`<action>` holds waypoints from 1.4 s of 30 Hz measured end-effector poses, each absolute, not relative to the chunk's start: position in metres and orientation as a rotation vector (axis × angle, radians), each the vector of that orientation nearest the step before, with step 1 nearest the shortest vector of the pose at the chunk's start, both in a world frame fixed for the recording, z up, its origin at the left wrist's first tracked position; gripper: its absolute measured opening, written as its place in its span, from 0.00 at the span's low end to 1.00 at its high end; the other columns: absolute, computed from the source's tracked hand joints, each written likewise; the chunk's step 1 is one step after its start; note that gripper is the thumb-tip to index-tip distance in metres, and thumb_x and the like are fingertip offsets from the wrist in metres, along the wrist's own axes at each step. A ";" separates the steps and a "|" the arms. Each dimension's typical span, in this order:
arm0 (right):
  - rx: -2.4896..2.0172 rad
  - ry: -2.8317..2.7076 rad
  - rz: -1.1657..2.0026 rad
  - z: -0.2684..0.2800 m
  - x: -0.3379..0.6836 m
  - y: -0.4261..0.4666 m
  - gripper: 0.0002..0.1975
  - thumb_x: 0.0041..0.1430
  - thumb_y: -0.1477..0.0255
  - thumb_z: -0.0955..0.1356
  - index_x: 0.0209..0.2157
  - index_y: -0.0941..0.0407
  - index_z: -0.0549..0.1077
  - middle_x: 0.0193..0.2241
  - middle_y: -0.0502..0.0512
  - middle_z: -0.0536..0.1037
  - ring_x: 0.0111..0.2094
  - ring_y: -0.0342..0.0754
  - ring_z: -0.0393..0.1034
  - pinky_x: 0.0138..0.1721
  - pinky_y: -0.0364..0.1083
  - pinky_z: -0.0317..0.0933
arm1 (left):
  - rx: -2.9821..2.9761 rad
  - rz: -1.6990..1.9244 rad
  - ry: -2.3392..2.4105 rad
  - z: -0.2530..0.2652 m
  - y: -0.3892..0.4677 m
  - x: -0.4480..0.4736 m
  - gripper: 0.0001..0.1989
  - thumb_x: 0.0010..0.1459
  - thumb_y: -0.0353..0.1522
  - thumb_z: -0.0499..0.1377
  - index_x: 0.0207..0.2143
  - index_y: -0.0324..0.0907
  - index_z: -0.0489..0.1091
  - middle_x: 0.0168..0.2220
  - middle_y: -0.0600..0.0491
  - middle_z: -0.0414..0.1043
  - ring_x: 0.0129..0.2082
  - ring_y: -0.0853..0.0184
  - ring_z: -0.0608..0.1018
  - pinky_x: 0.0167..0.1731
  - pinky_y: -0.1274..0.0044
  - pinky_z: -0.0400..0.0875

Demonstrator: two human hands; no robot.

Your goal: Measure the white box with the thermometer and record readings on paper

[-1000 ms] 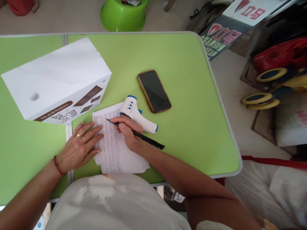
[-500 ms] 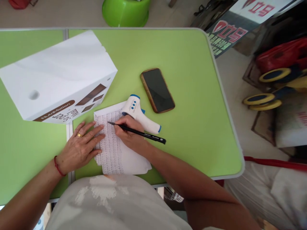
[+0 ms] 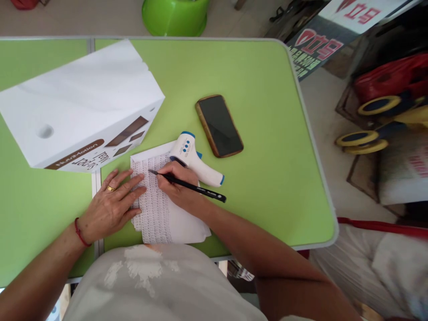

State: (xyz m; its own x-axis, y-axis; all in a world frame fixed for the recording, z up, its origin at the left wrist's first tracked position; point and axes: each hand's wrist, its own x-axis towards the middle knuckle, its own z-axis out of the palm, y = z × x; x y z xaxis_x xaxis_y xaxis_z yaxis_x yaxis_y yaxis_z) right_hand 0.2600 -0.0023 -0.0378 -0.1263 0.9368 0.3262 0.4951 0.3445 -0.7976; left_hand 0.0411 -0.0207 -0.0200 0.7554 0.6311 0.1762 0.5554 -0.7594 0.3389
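A black pen is pinched in my right hand, its tip at the sheet of paper. Rows of dense dark marks cover the left part of that paper; its right part is blank. My left hand lies with fingers spread, their tips resting on the paper's left edge. A white and blue infrared thermometer lies across the paper's top right corner, just beyond my right hand. Farther off sits a phone in a brown case, screen up and dark.
A large white box printed "NutriMotion" stands on the green table at the left. Past the far edge is a green stool or bucket. A printed carton and yellow-handled scissors appear at the right.
My right hand and the pen have shifted slightly to the left across the paper. My left hand stays in place. The view has moved a little.
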 end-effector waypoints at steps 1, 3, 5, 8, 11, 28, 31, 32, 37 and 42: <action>-1.274 -1.761 0.656 -0.038 0.260 -0.002 0.05 0.53 0.78 0.65 0.27 0.53 0.65 0.19 0.43 0.68 0.20 0.39 0.61 0.23 0.40 0.57 | 2.687 0.410 0.928 -0.020 -0.021 0.041 0.18 0.67 0.36 0.54 0.55 0.36 0.66 0.62 0.44 0.62 0.64 0.50 0.60 0.63 0.53 0.54; -1.275 -1.756 0.648 -0.037 0.259 -0.003 0.06 0.52 0.78 0.65 0.27 0.53 0.65 0.19 0.43 0.67 0.19 0.38 0.61 0.23 0.40 0.57 | 2.686 0.411 0.930 -0.021 -0.021 0.042 0.18 0.67 0.36 0.54 0.55 0.37 0.66 0.62 0.44 0.62 0.64 0.50 0.60 0.63 0.52 0.54; -1.279 -1.753 0.638 -0.038 0.259 -0.003 0.06 0.52 0.78 0.65 0.27 0.53 0.65 0.19 0.43 0.67 0.19 0.38 0.60 0.23 0.40 0.57 | 2.686 0.415 0.929 -0.021 -0.021 0.041 0.18 0.67 0.36 0.54 0.55 0.36 0.66 0.62 0.44 0.62 0.64 0.50 0.60 0.63 0.52 0.54; -1.277 -1.752 0.629 -0.038 0.259 -0.003 0.06 0.52 0.78 0.65 0.26 0.53 0.65 0.19 0.43 0.67 0.19 0.38 0.61 0.23 0.40 0.57 | 2.684 0.419 0.930 -0.021 -0.021 0.041 0.18 0.66 0.36 0.54 0.55 0.36 0.66 0.62 0.44 0.62 0.63 0.50 0.60 0.62 0.52 0.54; -1.282 -1.751 0.630 -0.038 0.259 -0.003 0.05 0.52 0.78 0.64 0.26 0.53 0.65 0.19 0.43 0.67 0.19 0.38 0.60 0.22 0.40 0.57 | 2.685 0.412 0.931 -0.020 -0.022 0.041 0.18 0.67 0.36 0.54 0.55 0.36 0.66 0.62 0.45 0.62 0.64 0.50 0.60 0.62 0.52 0.55; -1.321 -1.738 0.636 -0.036 0.260 -0.003 0.05 0.52 0.78 0.64 0.27 0.52 0.65 0.20 0.43 0.68 0.21 0.40 0.63 0.24 0.41 0.59 | 2.684 0.420 0.926 -0.020 -0.022 0.040 0.18 0.66 0.36 0.55 0.55 0.36 0.66 0.62 0.44 0.62 0.64 0.50 0.60 0.62 0.53 0.54; -1.320 -1.736 0.663 -0.036 0.260 -0.003 0.06 0.51 0.78 0.65 0.26 0.53 0.65 0.19 0.43 0.67 0.20 0.39 0.62 0.23 0.40 0.58 | 2.681 0.420 0.926 -0.020 -0.022 0.040 0.18 0.66 0.36 0.55 0.55 0.36 0.66 0.62 0.44 0.62 0.63 0.50 0.61 0.62 0.52 0.54; -1.317 -1.732 0.671 -0.036 0.259 -0.003 0.06 0.51 0.78 0.65 0.26 0.53 0.65 0.19 0.43 0.67 0.19 0.39 0.61 0.23 0.40 0.58 | 2.679 0.420 0.926 -0.020 -0.022 0.040 0.18 0.66 0.36 0.55 0.55 0.36 0.66 0.62 0.44 0.62 0.63 0.50 0.61 0.62 0.52 0.54; -1.306 -1.727 0.675 -0.036 0.260 -0.003 0.06 0.51 0.78 0.64 0.25 0.53 0.64 0.19 0.43 0.67 0.19 0.39 0.61 0.23 0.40 0.58 | 2.664 0.417 0.937 -0.020 -0.022 0.040 0.18 0.65 0.35 0.55 0.55 0.37 0.66 0.62 0.44 0.62 0.64 0.50 0.61 0.62 0.52 0.55; -1.335 -1.693 0.712 -0.037 0.261 -0.003 0.04 0.52 0.76 0.64 0.26 0.52 0.64 0.19 0.44 0.68 0.20 0.40 0.62 0.22 0.41 0.58 | 2.647 0.422 0.940 -0.021 -0.022 0.040 0.18 0.66 0.35 0.55 0.56 0.40 0.66 0.62 0.45 0.62 0.64 0.51 0.60 0.62 0.52 0.55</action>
State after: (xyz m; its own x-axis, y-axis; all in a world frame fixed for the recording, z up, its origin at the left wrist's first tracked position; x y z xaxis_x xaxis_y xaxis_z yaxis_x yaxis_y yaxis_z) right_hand 0.2606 -0.0026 -0.0369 -0.0758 0.9605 0.2676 0.4810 0.2703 -0.8340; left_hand 0.0401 -0.0218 -0.0207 0.7427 0.6470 0.1725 0.5591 -0.7409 0.3721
